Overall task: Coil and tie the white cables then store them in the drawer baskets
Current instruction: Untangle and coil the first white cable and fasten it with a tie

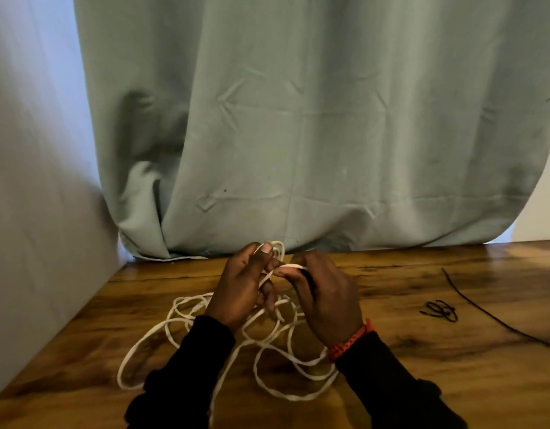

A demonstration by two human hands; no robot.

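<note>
Two bare hands work over a dark-grained wooden tabletop (422, 382), w/ a pale wall at far left and a grey-green fabric curtain (298, 119) hanging behind.

Going left to right: the long white flat cable (174, 323) lies in a loose tangle of loops on the wood, spreading from near the left edge to under both wrists. Most of it is still sprawled, not coiled. The left hand (239, 292) is raised just above the tangle, fingers curled round a small bunch of loops, thumb on top near the upper strand. Touching it, the right hand (326, 295) pinches a short run of the same cable between thumb and forefinger; the other fingers are curled in, and whether they hold anything can't be told. A red braided wristband (351, 339) sits on the right wrist, above a black sleeve.

Further right, well apart from the hands: a small bundle of thin black ties (439, 310), then a long thin black cord (490, 314) lying straight across the wood.

Progress, as a judgement: early. Coiling has only begun, approx. a few turns gathered; tying and storing aren't done.

Containers: no drawer or baskets in view, so contents can't be told.
</note>
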